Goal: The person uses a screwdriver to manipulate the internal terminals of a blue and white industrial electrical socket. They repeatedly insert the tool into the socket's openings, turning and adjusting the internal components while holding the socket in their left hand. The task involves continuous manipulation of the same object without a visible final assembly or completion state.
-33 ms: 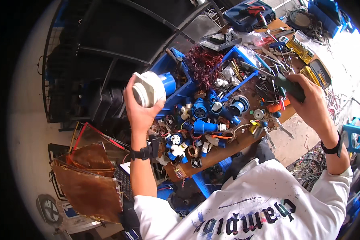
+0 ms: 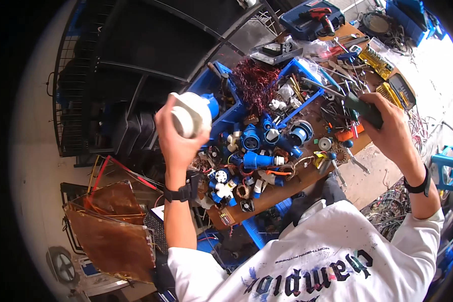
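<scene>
My left hand (image 2: 178, 146) grips a white round connector (image 2: 186, 116) with a blue end (image 2: 210, 105); it is raised left of the plug pile and blurred. My right hand (image 2: 387, 128) is closed on a dark green tool (image 2: 363, 111) over the right side of the cluttered table. A thin metal shaft (image 2: 327, 88) shows near the tool's tip; I cannot tell whether it joins it. Between my hands lie blue plugs (image 2: 256, 159), white-and-blue fittings (image 2: 224, 189) and small metal parts (image 2: 324, 143).
Blue crates (image 2: 296, 111) hold red wire scrap (image 2: 254, 83) and small parts on the wooden table (image 2: 299, 183). A drill (image 2: 321, 17) lies on a blue case at the back. Copper-coloured sheets (image 2: 105, 236) stand lower left; a blue stool (image 2: 448, 168) stands right, near cable heaps (image 2: 390, 211).
The connector in my left hand has tilted slightly, with its white face lower and more blurred. My right hand is almost unmoved.
</scene>
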`<state>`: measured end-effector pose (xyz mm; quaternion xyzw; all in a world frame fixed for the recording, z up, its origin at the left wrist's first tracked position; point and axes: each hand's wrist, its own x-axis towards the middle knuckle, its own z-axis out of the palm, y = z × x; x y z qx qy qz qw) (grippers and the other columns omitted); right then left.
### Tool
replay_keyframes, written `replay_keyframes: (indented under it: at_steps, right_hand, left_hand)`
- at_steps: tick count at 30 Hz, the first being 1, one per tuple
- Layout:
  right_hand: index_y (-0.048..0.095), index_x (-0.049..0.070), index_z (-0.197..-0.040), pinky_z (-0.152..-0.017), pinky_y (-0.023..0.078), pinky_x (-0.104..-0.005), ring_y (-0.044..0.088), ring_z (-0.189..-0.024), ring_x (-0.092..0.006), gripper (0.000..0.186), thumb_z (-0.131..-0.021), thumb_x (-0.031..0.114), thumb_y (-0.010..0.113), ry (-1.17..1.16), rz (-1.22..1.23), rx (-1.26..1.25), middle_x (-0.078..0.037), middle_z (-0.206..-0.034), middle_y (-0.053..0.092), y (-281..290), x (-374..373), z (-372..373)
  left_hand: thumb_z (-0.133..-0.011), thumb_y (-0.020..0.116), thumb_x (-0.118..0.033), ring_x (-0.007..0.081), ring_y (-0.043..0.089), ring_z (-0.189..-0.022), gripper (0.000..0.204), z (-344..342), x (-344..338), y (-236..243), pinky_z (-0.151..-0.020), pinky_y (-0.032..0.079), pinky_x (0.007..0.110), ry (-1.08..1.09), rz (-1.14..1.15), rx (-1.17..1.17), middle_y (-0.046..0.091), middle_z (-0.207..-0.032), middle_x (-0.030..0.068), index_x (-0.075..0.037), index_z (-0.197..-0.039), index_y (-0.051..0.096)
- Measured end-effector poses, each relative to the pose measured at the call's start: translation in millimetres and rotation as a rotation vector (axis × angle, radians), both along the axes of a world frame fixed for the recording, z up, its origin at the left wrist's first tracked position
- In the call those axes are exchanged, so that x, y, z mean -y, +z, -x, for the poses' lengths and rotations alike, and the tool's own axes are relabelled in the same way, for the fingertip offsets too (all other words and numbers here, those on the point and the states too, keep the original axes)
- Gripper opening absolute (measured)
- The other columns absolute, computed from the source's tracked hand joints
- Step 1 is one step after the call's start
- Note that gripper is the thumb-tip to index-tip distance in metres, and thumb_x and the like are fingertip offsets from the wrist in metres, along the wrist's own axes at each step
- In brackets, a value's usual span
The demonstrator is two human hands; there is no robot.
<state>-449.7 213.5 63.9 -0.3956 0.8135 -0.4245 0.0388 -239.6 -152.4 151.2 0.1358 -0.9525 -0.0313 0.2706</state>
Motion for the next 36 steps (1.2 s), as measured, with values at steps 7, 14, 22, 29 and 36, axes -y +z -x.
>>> replay_keyframes:
  at_steps: [7,14,22,29,36]
  right_hand:
    - [0.059,0.005,-0.109,-0.069,0.049,-0.0402,0.064,-0.079,-0.0357,0.032,-0.079,0.006,0.071,0.055,-0.031,0.012,-0.017,-0.086,0.065,4.4,3.5,-13.5]
    - [0.059,0.004,-0.110,-0.073,0.050,-0.0393,0.064,-0.082,-0.0354,0.035,-0.078,0.007,0.072,0.087,-0.103,0.076,-0.017,-0.089,0.067,29.9,26.9,-57.4]
    - [0.052,0.003,-0.120,-0.077,0.049,-0.0323,0.063,-0.088,-0.0212,0.047,-0.074,-0.003,0.062,0.266,-0.061,0.370,-0.011,-0.103,0.061,72.9,61.8,-130.7]
    - [0.051,0.002,-0.112,-0.082,0.048,-0.0289,0.060,-0.095,-0.0193,0.043,-0.073,0.001,0.070,0.309,0.216,0.329,-0.012,-0.107,0.058,127.8,98.0,-206.6]
    - [0.045,0.001,-0.121,-0.061,0.057,-0.0264,0.067,-0.079,-0.0220,0.073,-0.069,0.025,0.089,0.308,0.590,0.333,-0.022,-0.109,0.060,160.1,134.4,-284.6]
  left_hand:
    - [-0.060,0.087,-0.018,0.0307,0.051,-0.122,0.090,-24.9,15.3,-7.6,-0.103,0.043,0.041,0.084,0.096,0.064,0.051,-0.127,0.0141,-0.010,-0.140,0.044]
    - [-0.071,0.083,-0.016,0.0236,0.051,-0.119,0.084,-88.5,60.1,-27.3,-0.103,0.042,0.038,0.031,-0.677,-0.261,0.050,-0.131,0.0110,-0.009,-0.142,0.039]
    - [-0.084,0.058,-0.060,0.0402,0.050,-0.128,0.081,-184.5,14.3,-58.1,-0.093,0.048,0.067,-0.275,-1.880,-0.855,0.045,-0.147,0.0128,-0.012,-0.146,0.038]
    - [-0.085,0.064,-0.059,0.0508,0.052,-0.120,0.092,-243.5,-4.0,-63.3,-0.085,0.054,0.065,-0.698,-2.150,-1.040,0.038,-0.145,0.0310,0.002,-0.147,0.031]
    - [-0.086,0.065,-0.055,0.0497,0.049,-0.124,0.091,-300.0,2.8,-89.8,-0.091,0.048,0.067,-0.776,-2.166,-1.117,0.036,-0.147,0.0283,-0.002,-0.149,0.027]
